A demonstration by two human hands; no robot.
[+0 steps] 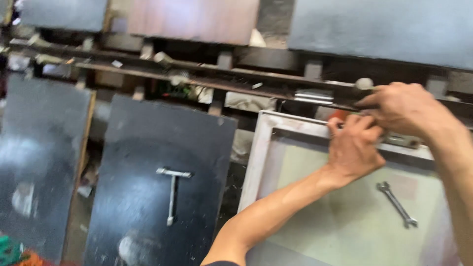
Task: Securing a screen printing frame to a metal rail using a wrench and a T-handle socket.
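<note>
While I'm leaning over the pale wooden-framed mesh screen (345, 216), both my hands are working at its top edge, right under the long dark metal rail (221, 76) that is running across the bench. Left of the screen, two black flat boards are standing: the nearer black rectangular board (162, 197) with worn shiny patches, and another dark board (39, 162) at the far left edge.

Left hand (354, 150) is pressing on the top bar of the frame, fingers curled together around something there; blur is hiding what, so can't tell if it's actually clamped. Right hand (404, 108) is sitting just above it, fingers pinched near a small rounded metal knob (364, 83) on the rail; grip unclear too.

Silver T-shaped metal wrench (172, 194) is lying on the nearer black board, well apart from both hands. Small silver open-ended spanner (397, 204) is lying on the mesh, below my right forearm.
</note>
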